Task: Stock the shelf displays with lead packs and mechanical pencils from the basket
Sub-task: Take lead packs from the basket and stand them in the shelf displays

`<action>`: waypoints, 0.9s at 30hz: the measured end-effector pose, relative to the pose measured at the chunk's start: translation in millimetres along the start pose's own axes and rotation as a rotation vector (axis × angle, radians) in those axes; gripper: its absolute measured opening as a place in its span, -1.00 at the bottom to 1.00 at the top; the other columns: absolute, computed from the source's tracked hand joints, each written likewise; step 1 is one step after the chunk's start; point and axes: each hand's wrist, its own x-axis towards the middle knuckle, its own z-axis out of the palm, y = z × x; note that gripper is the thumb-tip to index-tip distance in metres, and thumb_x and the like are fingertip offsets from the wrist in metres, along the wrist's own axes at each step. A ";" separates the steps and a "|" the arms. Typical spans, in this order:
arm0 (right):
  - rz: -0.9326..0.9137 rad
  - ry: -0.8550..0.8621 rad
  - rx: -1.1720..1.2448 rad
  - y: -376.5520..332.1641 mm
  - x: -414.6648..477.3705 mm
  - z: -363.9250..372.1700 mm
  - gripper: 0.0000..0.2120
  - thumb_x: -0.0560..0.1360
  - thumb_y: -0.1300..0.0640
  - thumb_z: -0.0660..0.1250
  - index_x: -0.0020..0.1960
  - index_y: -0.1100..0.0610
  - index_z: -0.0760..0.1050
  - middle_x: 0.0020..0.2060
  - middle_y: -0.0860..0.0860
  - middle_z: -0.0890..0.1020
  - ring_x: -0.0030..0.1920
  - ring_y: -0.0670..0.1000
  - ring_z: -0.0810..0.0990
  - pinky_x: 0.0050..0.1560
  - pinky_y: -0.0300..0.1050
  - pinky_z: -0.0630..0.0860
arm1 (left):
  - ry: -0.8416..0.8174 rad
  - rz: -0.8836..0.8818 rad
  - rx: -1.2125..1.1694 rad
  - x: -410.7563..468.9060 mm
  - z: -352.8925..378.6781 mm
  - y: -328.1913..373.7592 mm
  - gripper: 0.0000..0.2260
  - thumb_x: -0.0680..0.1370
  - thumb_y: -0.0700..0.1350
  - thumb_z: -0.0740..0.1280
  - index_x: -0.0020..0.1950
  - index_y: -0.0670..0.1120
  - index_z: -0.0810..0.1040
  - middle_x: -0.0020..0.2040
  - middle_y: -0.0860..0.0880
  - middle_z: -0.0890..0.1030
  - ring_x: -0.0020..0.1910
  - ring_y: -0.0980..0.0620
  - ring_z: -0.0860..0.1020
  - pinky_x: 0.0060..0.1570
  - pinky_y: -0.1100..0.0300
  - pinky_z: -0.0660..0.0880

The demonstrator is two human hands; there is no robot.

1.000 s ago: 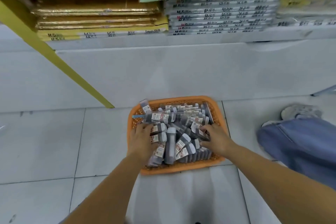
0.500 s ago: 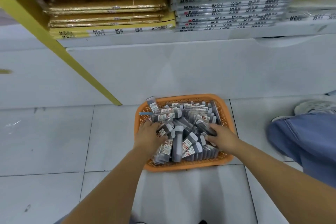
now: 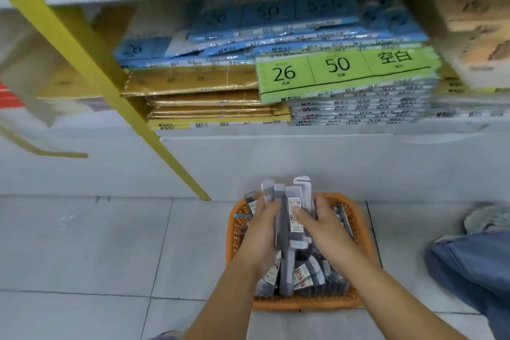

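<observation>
Up they come! A second ago both hands were digging in the orange basket (image 3: pixel 306 306). Now the left hand (image 3: pixel 262 232) and right hand (image 3: pixel 327 232) clamp a bundle of lead packs (image 3: pixel 293 207) between them, raised just above it, near centre. First batch looks ready for shelving. Far behind, the green pad pack (image 3: pixel 345 72) reads 26, 50, 空白, with M&G on the edges below it.
</observation>
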 end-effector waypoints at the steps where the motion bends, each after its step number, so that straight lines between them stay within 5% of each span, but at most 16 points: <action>1: -0.031 0.017 0.004 -14.1 -5.7 1.8 -0.87 0.56 -0.06 0.30 0.09 -0.13 0.42 -0.02 -0.14 0.63 -0.01 -0.19 0.61 -0.01 -0.16 0.53 | -0.034 0.029 -0.018 -7.5 4.0 11.1 -0.65 0.56 0.01 0.30 0.36 0.07 0.52 0.19 -0.03 0.68 0.17 -0.07 0.66 -0.05 0.01 0.63; 5: -0.175 0.048 0.058 -74.6 -36.7 9.6 -0.87 0.57 0.01 0.30 0.11 -0.07 0.44 -0.02 -0.07 0.63 -0.04 -0.15 0.63 -0.11 -0.26 0.53 | -0.104 0.127 0.193 -52.9 17.3 57.8 -0.48 0.47 -0.19 0.44 0.39 0.05 0.40 -0.04 0.05 0.72 -0.20 0.13 0.68 -0.36 0.25 0.53; 7: -0.220 0.023 0.100 -103.0 -54.3 14.7 -0.83 0.57 0.03 0.31 0.16 -0.05 0.47 0.02 -0.05 0.63 -0.08 -0.16 0.64 -0.24 -0.35 0.52 | -0.120 0.185 0.272 -79.1 22.6 80.4 -0.58 0.53 -0.22 0.45 0.36 -0.04 0.45 -0.20 0.11 0.70 -0.33 0.21 0.63 -0.41 0.33 0.50; 10: -0.263 -0.061 0.105 -144.3 -77.9 12.7 -0.85 0.58 -0.02 0.28 0.12 -0.12 0.55 -0.04 -0.09 0.69 -0.10 -0.10 0.67 -0.26 -0.22 0.58 | -0.119 0.270 0.310 -116.2 28.4 119.4 -0.69 0.56 -0.23 0.43 0.29 -0.13 0.51 -0.15 0.04 0.73 -0.19 0.11 0.70 -0.28 0.26 0.59; 13: -0.325 -0.125 0.082 -180.2 -100.0 1.0 -0.78 0.63 0.00 0.18 0.11 -0.11 0.60 -0.05 -0.09 0.72 -0.06 -0.04 0.69 -0.02 -0.09 0.59 | -0.098 0.349 0.336 -150.1 32.7 152.2 -0.66 0.55 -0.22 0.44 0.30 -0.06 0.52 0.11 -0.13 0.71 0.10 -0.14 0.69 -0.08 0.01 0.66; 17: -0.478 -0.017 0.026 -225.0 -125.3 -9.9 -0.89 0.57 0.10 0.33 -0.04 0.05 0.64 -0.19 0.00 0.71 -0.18 0.11 0.66 -0.11 -0.03 0.61 | -0.030 0.440 0.323 -187.9 45.1 188.3 -0.63 0.51 -0.24 0.47 0.28 -0.03 0.52 0.11 -0.11 0.71 0.06 -0.14 0.70 -0.10 -0.07 0.67; 21: -0.588 0.045 -0.011 -261.5 -136.1 -12.0 -0.89 0.48 0.11 0.44 -0.15 0.15 0.60 -0.34 -0.03 0.67 -0.36 -0.02 0.60 -0.31 -0.20 0.54 | 0.037 0.536 0.292 -206.8 54.7 216.7 -0.65 0.49 -0.23 0.49 0.21 0.05 0.56 0.04 -0.02 0.73 0.02 -0.03 0.71 -0.17 -0.01 0.67; 25: -0.636 0.063 -0.037 -288.5 -130.0 -15.6 -0.91 0.49 0.10 0.42 -0.01 0.03 0.60 -0.25 0.00 0.71 -0.40 -0.03 0.60 -0.42 -0.19 0.49 | 0.089 0.632 0.258 -208.4 59.6 238.0 -0.72 0.51 -0.23 0.47 0.15 0.05 0.59 -0.02 -0.01 0.74 -0.03 -0.01 0.72 -0.19 0.03 0.67; 27: -0.675 0.028 -0.002 -300.7 -123.8 -17.4 -0.76 0.52 0.17 0.38 0.12 -0.10 0.50 -0.20 -0.01 0.71 -0.35 0.01 0.66 -0.41 -0.22 0.50 | 0.130 0.657 0.200 -205.0 58.2 247.0 -0.71 0.51 -0.25 0.47 0.17 0.03 0.58 -0.03 -0.03 0.74 -0.06 -0.04 0.73 -0.22 0.05 0.66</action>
